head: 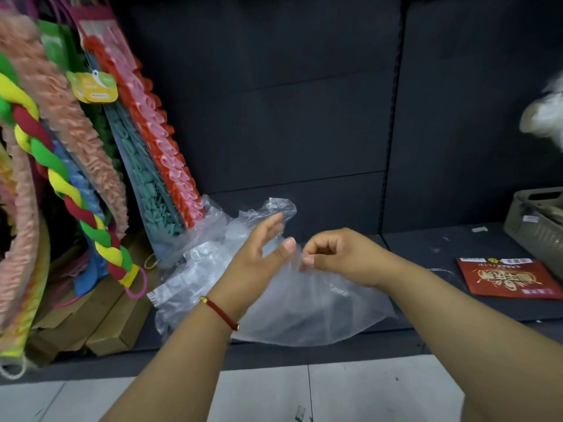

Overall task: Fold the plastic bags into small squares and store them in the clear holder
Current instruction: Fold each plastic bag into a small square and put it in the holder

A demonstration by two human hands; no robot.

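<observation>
A heap of clear plastic bags (201,269) lies on the dark low shelf (426,242). One clear bag (304,312) hangs raised over the shelf's front. My right hand (338,254) pinches its top edge with curled fingers. My left hand (259,257), with a red cord at the wrist, is beside it, fingers straight and spread, its thumb touching the same edge. No clear holder is in view.
Colourful braided and ruffled goods (76,184) hang at the left over cardboard boxes (100,324). A red packet (508,278) lies on the shelf at the right, beside a grey-green basket (536,226). White crumpled plastic (545,111) shows at the far right. Tiled floor (274,391) runs below.
</observation>
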